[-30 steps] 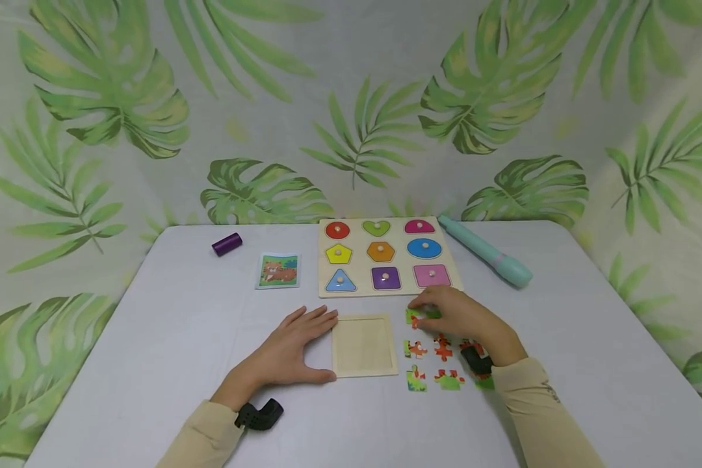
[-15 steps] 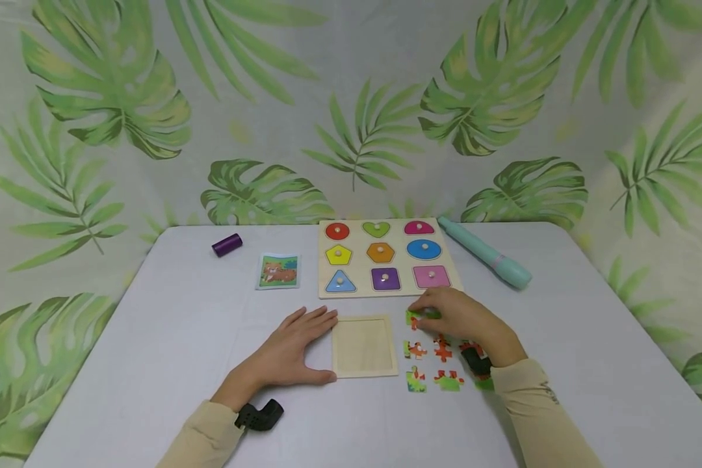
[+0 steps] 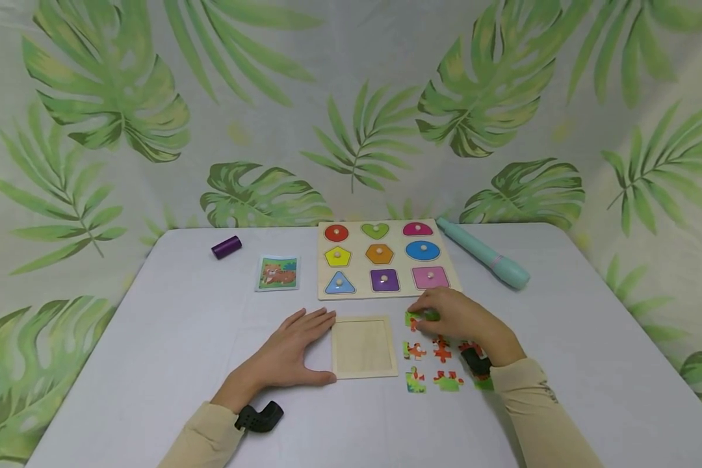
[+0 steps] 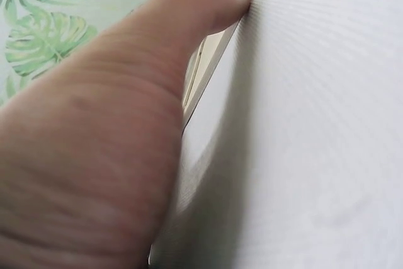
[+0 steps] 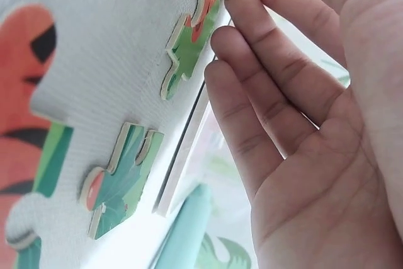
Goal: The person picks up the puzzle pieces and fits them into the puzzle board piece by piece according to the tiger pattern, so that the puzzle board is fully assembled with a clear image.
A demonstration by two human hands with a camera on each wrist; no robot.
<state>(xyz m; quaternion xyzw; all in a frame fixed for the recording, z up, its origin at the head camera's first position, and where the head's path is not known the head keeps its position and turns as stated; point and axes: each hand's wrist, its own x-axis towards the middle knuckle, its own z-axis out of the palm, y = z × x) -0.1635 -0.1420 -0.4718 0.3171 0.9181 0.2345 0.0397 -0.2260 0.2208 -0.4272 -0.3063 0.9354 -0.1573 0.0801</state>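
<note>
My left hand (image 3: 289, 351) lies spread at the left side of a square wooden puzzle tray (image 3: 365, 375), thumb at the near corner and fingertips at the far one. In the left wrist view its thumb touches the edge of the tray (image 4: 208, 70). My right hand (image 3: 462, 315) reaches over jigsaw pieces right of the tray, pinching the far-left green and orange jigsaw piece (image 3: 411, 320) between thumb and index finger. The right wrist view has the index fingertip at a green piece, other fingers (image 5: 236, 114) extended. More pieces lie in rows, such as one green-bottomed piece (image 3: 448, 382).
Behind the tray lies a wooden shape board (image 3: 359, 273) with knobbed coloured shapes. A picture card (image 3: 277, 272) and a purple cylinder (image 3: 227, 247) are at back left. A teal wand-shaped object (image 3: 485, 252) lies at back right, before a leaf-print backdrop (image 3: 357, 143).
Both hands keep their places and the pieces stay where they lie. The whole head view has shifted very slightly.
</note>
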